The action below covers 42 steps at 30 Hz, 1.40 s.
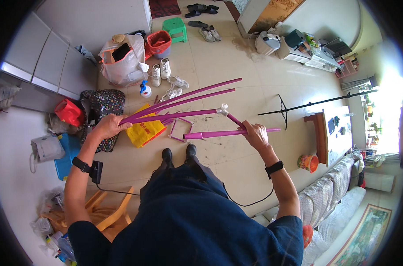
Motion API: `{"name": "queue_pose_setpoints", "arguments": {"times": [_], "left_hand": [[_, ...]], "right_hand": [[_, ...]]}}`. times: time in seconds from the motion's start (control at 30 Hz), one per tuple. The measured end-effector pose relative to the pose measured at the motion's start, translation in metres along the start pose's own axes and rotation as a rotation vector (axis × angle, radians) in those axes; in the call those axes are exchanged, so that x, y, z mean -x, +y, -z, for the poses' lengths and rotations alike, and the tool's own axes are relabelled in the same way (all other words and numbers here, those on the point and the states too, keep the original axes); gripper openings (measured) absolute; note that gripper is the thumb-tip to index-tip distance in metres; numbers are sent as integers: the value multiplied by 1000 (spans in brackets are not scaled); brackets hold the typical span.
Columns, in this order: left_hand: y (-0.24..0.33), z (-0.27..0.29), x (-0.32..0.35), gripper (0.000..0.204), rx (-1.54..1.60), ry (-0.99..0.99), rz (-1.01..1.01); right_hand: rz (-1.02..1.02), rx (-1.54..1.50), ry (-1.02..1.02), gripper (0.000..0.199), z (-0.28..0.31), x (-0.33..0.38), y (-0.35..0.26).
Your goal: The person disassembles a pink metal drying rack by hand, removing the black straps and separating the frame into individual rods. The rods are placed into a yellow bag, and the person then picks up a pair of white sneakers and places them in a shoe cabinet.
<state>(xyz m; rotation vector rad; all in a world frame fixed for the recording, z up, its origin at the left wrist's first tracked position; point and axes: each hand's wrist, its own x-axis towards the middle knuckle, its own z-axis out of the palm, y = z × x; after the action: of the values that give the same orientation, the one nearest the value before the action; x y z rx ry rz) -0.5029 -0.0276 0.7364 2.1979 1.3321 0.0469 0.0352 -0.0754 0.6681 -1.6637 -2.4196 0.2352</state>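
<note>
My left hand [107,127] is closed around the ends of several long purple tubes [188,95], which fan out to the right. One of them ends in a white plastic connector [222,110], from which a short purple tube slants down to my right hand [256,135]. My right hand is closed on that tube and on another purple tube [210,133] lying crosswise under the fingers. On the floor beyond, a small rectangular frame of purple tubes [172,129] with white joints lies beside a yellow bag [144,132]. My fingers partly hide where the tubes are gripped.
Shoes [165,68], a blue-and-white bottle [145,90] and a large plastic bag [124,62] stand ahead. A green stool [175,29] is farther off. A black stand [316,103] lies across the floor at right. A wooden chair [110,213] sits close on my left.
</note>
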Motion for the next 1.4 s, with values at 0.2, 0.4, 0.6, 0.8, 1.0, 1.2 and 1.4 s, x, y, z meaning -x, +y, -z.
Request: {"name": "queue_pose_setpoints", "arguments": {"times": [0.2,0.4,0.6,0.8,1.0,1.2,1.4], "left_hand": [[5,-10,-13,44,-18,50,-35],[20,-57,-41,37,17,-8,135],[-20,-192,-95,34,-36,-147,245],[-88,-367,-169,31,58,-458,534],[-146,-548,-230,24,73,-482,622],[-193,-715,-253,24,83,-534,626],[-219,-805,-268,23,77,-611,636]], "right_hand": [[-155,-13,-76,22,2,10,-3],[-376,-83,-117,26,-49,-23,12],[-752,-408,419,24,-91,-15,42],[-975,-404,-110,14,-207,95,6],[-1423,-803,-187,28,-347,210,-81],[-1621,-899,-391,33,-436,268,-131],[-1682,-918,-452,35,-502,256,-99]]}}
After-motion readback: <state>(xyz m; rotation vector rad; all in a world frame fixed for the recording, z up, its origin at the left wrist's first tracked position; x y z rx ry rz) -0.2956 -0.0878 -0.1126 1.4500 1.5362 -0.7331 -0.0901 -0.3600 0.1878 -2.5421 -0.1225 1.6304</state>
